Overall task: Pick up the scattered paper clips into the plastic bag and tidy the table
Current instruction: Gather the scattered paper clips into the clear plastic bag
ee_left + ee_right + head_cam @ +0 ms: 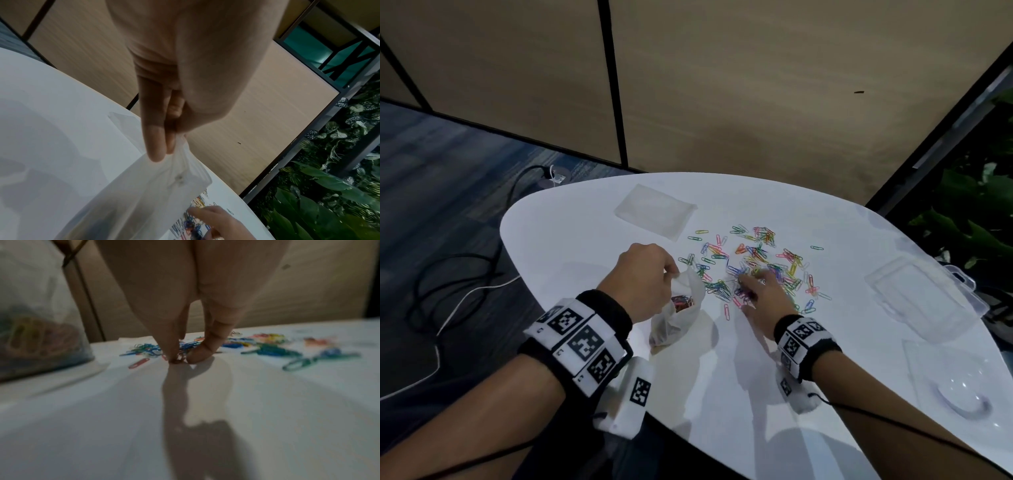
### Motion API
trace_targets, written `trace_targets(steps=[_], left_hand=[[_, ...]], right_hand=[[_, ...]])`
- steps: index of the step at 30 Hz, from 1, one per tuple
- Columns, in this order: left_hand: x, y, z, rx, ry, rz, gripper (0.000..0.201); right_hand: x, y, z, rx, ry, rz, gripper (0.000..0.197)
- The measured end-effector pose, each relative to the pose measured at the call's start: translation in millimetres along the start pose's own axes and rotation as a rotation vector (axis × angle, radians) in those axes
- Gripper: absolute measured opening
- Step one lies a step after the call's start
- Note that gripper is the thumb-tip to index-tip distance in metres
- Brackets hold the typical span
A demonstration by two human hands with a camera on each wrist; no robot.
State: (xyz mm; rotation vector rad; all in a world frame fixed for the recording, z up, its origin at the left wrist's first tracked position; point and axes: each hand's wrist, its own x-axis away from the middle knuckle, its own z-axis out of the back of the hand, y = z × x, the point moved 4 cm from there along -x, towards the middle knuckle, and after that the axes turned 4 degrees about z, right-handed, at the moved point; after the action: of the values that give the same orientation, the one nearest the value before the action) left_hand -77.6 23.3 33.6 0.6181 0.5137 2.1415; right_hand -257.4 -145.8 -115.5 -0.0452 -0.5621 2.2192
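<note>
White table (585, 219); flat bag (655, 211), clear trays (919, 298)

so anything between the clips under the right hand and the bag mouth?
Nothing visible. The right hand is on the clips; the left hand holds the bag beside them, with bare table between.

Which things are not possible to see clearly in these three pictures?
- Head view: the right hand covers its own fingertips; a grip cannot be confirmed.
- Right wrist view: the fingertips touch blurred paper clips; pinched or not is unclear.
- Left wrist view: the plastic bag leaves the bottom edge; its contents are hazy.
</note>
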Motion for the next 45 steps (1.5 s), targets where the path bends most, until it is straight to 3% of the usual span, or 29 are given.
trace_targets(steps=[4,8,11,17,20,23,27,31,37,40,45], left_hand=[[-3.4,3.0,-5.6,0.004,-0.023,0.009,0.025],[-4.4,6.4,-12.7,-0.021,-0.042,0.017,0.026],[-3.7,10.5,-15.9,-0.033,-0.057,0.021,0.026],[-3.8,17.1,-16.0,-0.057,-0.062,0.012,0.028],[-4.5,17.7,-16.2,-0.056,-0.062,0.021,0.028],[-5.5,17.8,-17.0,-0.041,-0.054,0.027,0.027],[-4.1,18.9,-16.7,-0.035,-0.030,0.026,0.026],[-2.0,21.5,-14.8,-0.048,-0.008,0.010,0.026],[-2.0,19.6,-15.6,-0.044,-0.035,0.008,0.030],[-2.1,21.2,-17.5,-0.085,-0.033,-0.023,0.032],[-3.7,17.4,-13.5,-0.105,0.006,-0.043,0.034]], right_hand=[[-8.6,-6.8,-3.2,0.250,0.029,0.153,0.041],[-6.0,-9.2,1.4,0.371,-0.004,0.155,0.021],[-5.6,-4.1,11.1,0.326,-0.030,0.105,0.015],[2.6,27.9,51.8,-0.301,0.070,-0.295,0.008],[8.5,25.7,58.6,-0.942,-0.004,-0.434,0.019],[18.1,-13.3,74.0,-1.374,-0.125,-0.389,0.026],[34.2,-75.5,83.7,-1.553,-0.282,-0.219,0.015],[44.3,-114.8,66.3,-1.361,-0.355,-0.107,0.008],[38.5,-122.3,56.2,-0.608,-0.065,0.109,0.009],[38.5,-131.4,55.8,-0.270,-0.110,0.235,0.018],[39.2,-131.8,75.3,-0.268,-0.183,0.237,0.032]])
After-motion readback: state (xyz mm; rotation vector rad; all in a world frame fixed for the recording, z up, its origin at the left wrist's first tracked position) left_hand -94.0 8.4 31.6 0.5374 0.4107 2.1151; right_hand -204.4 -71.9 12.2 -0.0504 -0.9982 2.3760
